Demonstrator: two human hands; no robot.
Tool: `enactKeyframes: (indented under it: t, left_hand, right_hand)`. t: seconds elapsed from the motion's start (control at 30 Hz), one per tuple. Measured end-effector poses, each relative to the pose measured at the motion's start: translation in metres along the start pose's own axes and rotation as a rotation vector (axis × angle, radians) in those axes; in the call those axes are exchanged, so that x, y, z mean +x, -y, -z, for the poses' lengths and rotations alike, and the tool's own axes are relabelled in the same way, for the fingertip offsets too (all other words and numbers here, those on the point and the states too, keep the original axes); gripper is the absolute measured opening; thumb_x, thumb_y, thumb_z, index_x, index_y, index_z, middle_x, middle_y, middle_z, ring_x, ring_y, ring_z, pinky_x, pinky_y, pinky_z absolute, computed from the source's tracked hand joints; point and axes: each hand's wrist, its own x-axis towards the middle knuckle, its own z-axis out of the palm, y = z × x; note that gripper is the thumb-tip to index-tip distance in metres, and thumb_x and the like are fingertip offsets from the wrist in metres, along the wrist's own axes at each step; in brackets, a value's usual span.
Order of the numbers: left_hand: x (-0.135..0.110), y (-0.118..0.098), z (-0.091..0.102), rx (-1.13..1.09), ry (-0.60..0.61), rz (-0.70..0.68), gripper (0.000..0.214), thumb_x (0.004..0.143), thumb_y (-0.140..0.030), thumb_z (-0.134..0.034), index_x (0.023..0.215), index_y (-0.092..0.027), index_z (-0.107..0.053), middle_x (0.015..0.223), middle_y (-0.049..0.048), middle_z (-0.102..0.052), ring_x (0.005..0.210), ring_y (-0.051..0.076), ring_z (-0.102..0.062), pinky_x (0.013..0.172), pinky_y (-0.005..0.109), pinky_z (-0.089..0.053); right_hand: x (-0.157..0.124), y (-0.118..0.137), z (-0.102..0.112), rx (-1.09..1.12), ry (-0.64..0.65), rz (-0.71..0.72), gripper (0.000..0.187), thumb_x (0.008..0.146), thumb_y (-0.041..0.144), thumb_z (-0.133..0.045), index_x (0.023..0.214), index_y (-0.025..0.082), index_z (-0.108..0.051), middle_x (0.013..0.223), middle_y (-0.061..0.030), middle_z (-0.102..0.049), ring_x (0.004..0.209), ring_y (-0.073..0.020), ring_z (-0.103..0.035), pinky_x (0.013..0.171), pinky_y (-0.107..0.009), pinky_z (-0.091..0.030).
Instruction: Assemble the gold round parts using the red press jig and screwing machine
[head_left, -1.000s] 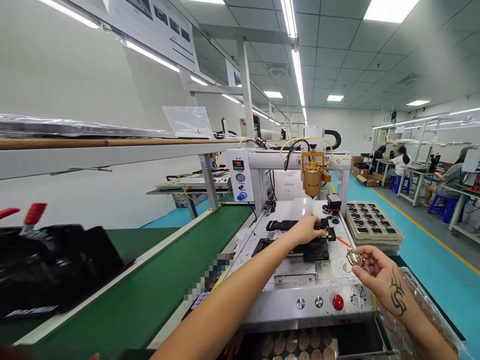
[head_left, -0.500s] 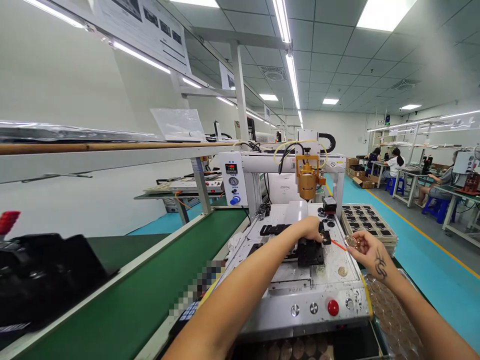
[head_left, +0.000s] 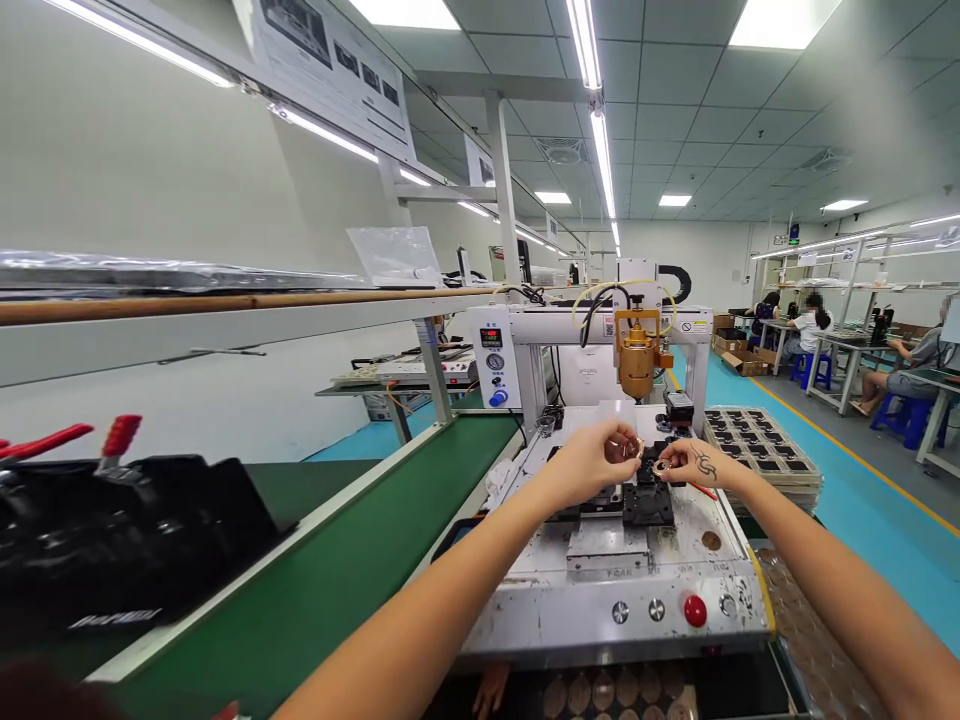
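My left hand (head_left: 609, 462) is above the black fixture (head_left: 649, 506) on the machine bed, its fingers pinched on a copper coil (head_left: 637, 448). Just to the right, my right hand (head_left: 694, 463) grips a small round coil (head_left: 661, 467) between thumb and fingers, over the fixture's right side. An orange stick (head_left: 703, 491) shows beneath the right hand. On the white bed, nearer me, lies a brown disc (head_left: 711, 541). Over the bed's rear hangs the machine's brass-coloured head (head_left: 637, 368), apart from both hands.
A red button (head_left: 695, 610) and several metal ones line the machine's front. Stacked trays (head_left: 761, 445) of black parts stand at right. Round copper-coloured pieces (head_left: 604, 690) fill a tray below. Along the left runs a green belt (head_left: 390, 530); people sit at far-right benches.
My right hand has moved left to the fixture with its coil. My left hand has lifted and drawn back slightly left, now showing a copper coil. The view has turned slightly left.
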Motion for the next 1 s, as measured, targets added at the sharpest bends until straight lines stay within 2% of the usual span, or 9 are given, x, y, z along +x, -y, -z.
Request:
enactKeyframes:
  t: [0.1,0.17,0.33,0.5,0.6,0.7,0.83,0.9,1.0]
  left_hand:
    - [-0.032,-0.013,0.009,-0.009,-0.001,-0.004,0.019,0.083,-0.029,-0.069,0.099,-0.019,-0.068,0.089,0.0019,-0.072,0.08,0.018,-0.063,0.075,0.03,-0.05]
    - [-0.049,-0.016,0.012,-0.015,-0.008,0.012,0.018,0.083,-0.029,-0.068,0.099,-0.02,-0.068,0.091,0.0018,-0.072,0.081,0.018,-0.063,0.077,0.031,-0.05]
    - [-0.083,-0.018,0.012,-0.035,-0.053,0.072,0.022,0.084,-0.028,-0.065,0.105,-0.021,-0.067,0.088,0.0002,-0.07,0.077,0.017,-0.06,0.072,0.031,-0.05]
    - [-0.105,-0.021,0.002,-0.024,-0.144,0.066,0.022,0.084,-0.026,-0.062,0.105,-0.021,-0.066,0.091,0.0018,-0.071,0.078,0.018,-0.063,0.075,0.033,-0.054]
    - [-0.126,-0.019,-0.007,0.02,-0.201,0.049,0.023,0.084,-0.026,-0.061,0.106,-0.021,-0.067,0.093,0.0024,-0.072,0.08,0.019,-0.065,0.077,0.033,-0.056]
    - [-0.157,-0.008,-0.016,0.074,-0.251,0.042,0.024,0.085,-0.025,-0.063,0.108,-0.023,-0.069,0.095,0.002,-0.073,0.082,0.02,-0.068,0.079,0.033,-0.058]
    - [-0.194,0.016,-0.028,0.024,-0.271,0.124,0.026,0.086,-0.029,-0.066,0.111,-0.026,-0.072,0.104,0.0029,-0.077,0.085,0.021,-0.072,0.073,0.029,-0.061]
    - [-0.204,0.025,-0.035,-0.059,-0.279,0.18,0.027,0.083,-0.032,-0.07,0.109,-0.026,-0.074,0.105,0.0034,-0.078,0.083,0.022,-0.074,0.069,0.028,-0.061]
    - [-0.209,0.033,-0.045,-0.25,-0.275,0.26,0.029,0.078,-0.036,-0.079,0.105,-0.025,-0.076,0.099,0.0039,-0.079,0.083,0.024,-0.075,0.072,0.03,-0.063]
  right_hand:
    - [0.0,0.001,0.005,-0.041,0.058,0.041,0.029,0.092,0.042,-0.08,0.105,0.016,-0.076,0.084,-0.0002,-0.071,0.073,-0.0163,-0.066,0.071,-0.031,-0.054]
    - [-0.001,0.002,0.004,-0.067,0.054,0.058,0.03,0.09,0.041,-0.079,0.106,0.016,-0.08,0.086,-0.0029,-0.074,0.077,-0.0187,-0.067,0.072,-0.031,-0.053]
    - [0.0,0.003,-0.006,-0.14,-0.092,0.071,0.031,0.091,0.045,-0.074,0.103,0.018,-0.086,0.097,-0.0101,-0.078,0.092,-0.0275,-0.069,0.08,-0.036,-0.052]
    - [-0.008,0.014,-0.015,-0.161,-0.239,0.079,0.025,0.09,0.044,-0.076,0.094,0.022,-0.085,0.09,-0.0088,-0.074,0.09,-0.0279,-0.067,0.083,-0.038,-0.053]
    - [-0.047,0.026,-0.026,-0.167,-0.413,0.054,0.029,0.099,0.045,-0.065,0.108,0.022,-0.081,0.099,-0.01,-0.07,0.095,-0.0279,-0.065,0.086,-0.04,-0.053]
    - [-0.117,0.034,-0.047,-0.176,-0.577,-0.004,0.031,0.105,0.046,-0.054,0.106,0.021,-0.073,0.097,-0.0087,-0.066,0.089,-0.026,-0.062,0.083,-0.039,-0.052]
    - [-0.205,0.032,-0.084,-0.19,-0.654,-0.103,0.028,0.1,0.051,-0.066,0.096,0.023,-0.066,0.098,-0.007,-0.065,0.093,-0.0281,-0.061,0.083,-0.04,-0.05]
    - [-0.225,0.03,-0.096,-0.197,-0.677,-0.133,0.029,0.097,0.053,-0.07,0.095,0.024,-0.065,0.099,-0.0071,-0.064,0.097,-0.03,-0.06,0.086,-0.042,-0.049]
    - [-0.221,0.033,-0.092,-0.226,-0.653,-0.151,0.026,0.099,0.051,-0.066,0.097,0.025,-0.064,0.101,-0.0085,-0.064,0.101,-0.0314,-0.059,0.09,-0.044,-0.048]
